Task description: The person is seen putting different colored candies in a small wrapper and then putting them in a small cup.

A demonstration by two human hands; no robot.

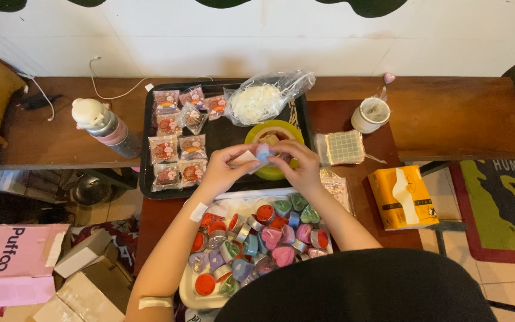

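1. Brown wood fills our view from above: a dark tabletop (353,197) set against a long wooden bench (460,113) that runs under a white wall.
2. Our left hand (225,170) and right hand (299,167) meet near the middle of the tabletop, raised just above a yellow bowl (281,128).
3. Both hands pinch one small pale-blue candle (263,152) between thumbs and fingertips. The left fingers also grip a scrap of white wrapping (244,158) beside it, so we judge they are working the wrapping around the candle.
4. At the near edge of the tabletop, right under our wrists, a white tray (193,298) holds a heap of small candles (257,244), many heart-shaped, in red, pink, green and lilac. It sits close, probably for easy reach.
5. At the far edge lies a black tray (145,179). Small clear packets (177,146), each with a reddish piece inside, line its left side in rows, as if laid out finished.
6. A clear bag of white shreds (263,98) rests at the black tray's far right corner.
7. A white cup (369,114) and an orange tissue pack (402,197) sit toward the tabletop's right edge.
8. A white-capped bottle (104,126) lies on the bench at left.
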